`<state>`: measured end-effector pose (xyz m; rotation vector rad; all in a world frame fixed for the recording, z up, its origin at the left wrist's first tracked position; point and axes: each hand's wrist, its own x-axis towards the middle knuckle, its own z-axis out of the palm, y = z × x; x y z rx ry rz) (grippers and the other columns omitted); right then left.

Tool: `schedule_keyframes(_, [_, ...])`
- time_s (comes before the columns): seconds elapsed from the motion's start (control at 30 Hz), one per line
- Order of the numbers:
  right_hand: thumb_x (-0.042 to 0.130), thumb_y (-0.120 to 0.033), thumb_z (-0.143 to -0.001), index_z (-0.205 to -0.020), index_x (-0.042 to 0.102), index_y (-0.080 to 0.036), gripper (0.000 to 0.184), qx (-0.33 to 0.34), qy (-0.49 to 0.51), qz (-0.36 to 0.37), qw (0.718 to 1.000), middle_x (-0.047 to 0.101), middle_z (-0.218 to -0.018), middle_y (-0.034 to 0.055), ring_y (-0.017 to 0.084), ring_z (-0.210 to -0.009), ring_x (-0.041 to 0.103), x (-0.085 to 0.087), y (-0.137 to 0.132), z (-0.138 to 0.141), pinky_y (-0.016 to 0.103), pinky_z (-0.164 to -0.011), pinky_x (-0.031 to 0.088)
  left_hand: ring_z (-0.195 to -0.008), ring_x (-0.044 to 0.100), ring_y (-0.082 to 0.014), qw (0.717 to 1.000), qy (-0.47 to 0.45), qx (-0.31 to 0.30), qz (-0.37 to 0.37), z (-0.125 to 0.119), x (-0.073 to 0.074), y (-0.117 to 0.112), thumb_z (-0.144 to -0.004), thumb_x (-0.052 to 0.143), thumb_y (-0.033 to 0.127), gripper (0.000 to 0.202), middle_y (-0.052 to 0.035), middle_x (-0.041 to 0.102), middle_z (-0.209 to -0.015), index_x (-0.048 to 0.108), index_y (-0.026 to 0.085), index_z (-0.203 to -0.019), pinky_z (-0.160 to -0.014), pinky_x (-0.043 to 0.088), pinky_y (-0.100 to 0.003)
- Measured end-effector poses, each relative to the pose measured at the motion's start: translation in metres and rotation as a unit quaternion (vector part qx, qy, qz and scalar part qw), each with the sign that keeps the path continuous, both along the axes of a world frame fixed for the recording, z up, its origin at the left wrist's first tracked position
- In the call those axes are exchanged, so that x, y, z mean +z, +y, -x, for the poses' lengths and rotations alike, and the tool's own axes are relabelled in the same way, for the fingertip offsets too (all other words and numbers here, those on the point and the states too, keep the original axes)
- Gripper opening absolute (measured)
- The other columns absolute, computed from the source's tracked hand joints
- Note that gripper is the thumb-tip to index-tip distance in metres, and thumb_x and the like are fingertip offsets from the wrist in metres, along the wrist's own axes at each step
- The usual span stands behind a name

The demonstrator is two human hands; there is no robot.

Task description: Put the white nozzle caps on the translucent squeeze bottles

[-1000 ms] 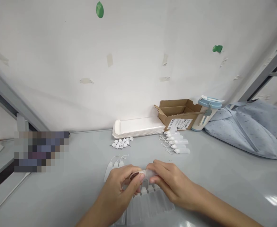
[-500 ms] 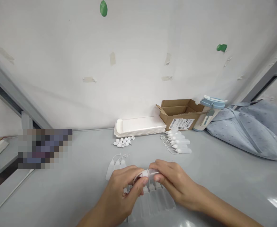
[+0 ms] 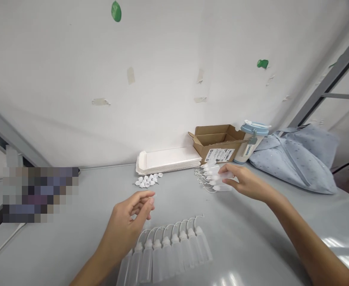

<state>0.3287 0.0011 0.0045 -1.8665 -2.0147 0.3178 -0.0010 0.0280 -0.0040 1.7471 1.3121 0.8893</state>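
Note:
My right hand [image 3: 237, 179] reaches to the small group of capped squeeze bottles [image 3: 221, 188] at the back right. Its thumb and index finger are around a translucent bottle [image 3: 228, 174] there. Hovering over the middle left of the table, my left hand [image 3: 132, 212] has loosely curled fingers with a small gap at the tips and no visible thing in them. In front of me lies a row of translucent squeeze bottles [image 3: 167, 258], each with a white neck and a thin strap curving away from it. My left hand and forearm partly cover the row's left end.
Loose white caps [image 3: 147, 181] lie before a stack of white trays [image 3: 171, 159]. Behind the capped bottles stand an open cardboard box [image 3: 219, 153] and a blue-lidded cup [image 3: 250, 143]. A pale blue fabric bag [image 3: 293, 163] rests at right, with a white cable [image 3: 6, 248] at left.
My hands have parted. The right one has moved away to the back right with the bottle they were both on; the left has let go and drawn left. The view has turned right.

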Motion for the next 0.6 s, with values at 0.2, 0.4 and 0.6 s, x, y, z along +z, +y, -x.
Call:
schedule_keyframes(0.2, [0.051, -0.020, -0.078, -0.090, 0.052, -0.021, 0.012, -0.017, -0.018, 0.026, 0.999, 0.055, -0.094, 0.0060, 0.022, -0.088, 0.055, -0.015, 0.001, -0.008, 0.034, -0.075, 0.042, -0.060, 0.060, -0.0165, 1.000, 0.008, 0.006, 0.006, 0.000, -0.003, 0.003, -0.079, 0.051, 0.049, 0.035, 0.0002, 0.062, -0.062, 0.063, 0.020, -0.097, -0.052, 0.045, -0.025])
schedule_keyframes(0.4, [0.054, -0.018, -0.072, -0.085, 0.051, -0.021, 0.014, -0.034, -0.016, 0.037, 0.999, 0.052, -0.093, 0.0053, 0.022, -0.084, 0.054, -0.023, 0.005, -0.013, 0.032, -0.072, 0.043, -0.057, 0.056, -0.0150, 1.000, -0.003, 0.014, 0.006, 0.002, -0.003, 0.009, -0.079, 0.050, 0.049, 0.035, 0.0003, 0.061, -0.064, 0.063, 0.020, -0.094, -0.052, 0.045, -0.025])
schedule_keyframes(0.6, [0.059, -0.021, -0.069, -0.082, 0.048, -0.021, 0.017, -0.022, -0.016, 0.034, 0.999, 0.053, -0.093, 0.0046, 0.023, -0.090, 0.052, -0.023, 0.007, -0.013, 0.031, -0.075, 0.042, -0.055, 0.056, -0.0152, 1.000, -0.006, 0.004, 0.003, 0.007, -0.009, 0.017, -0.077, 0.052, 0.049, 0.033, -0.0002, 0.062, -0.064, 0.064, 0.021, -0.090, -0.050, 0.046, -0.024])
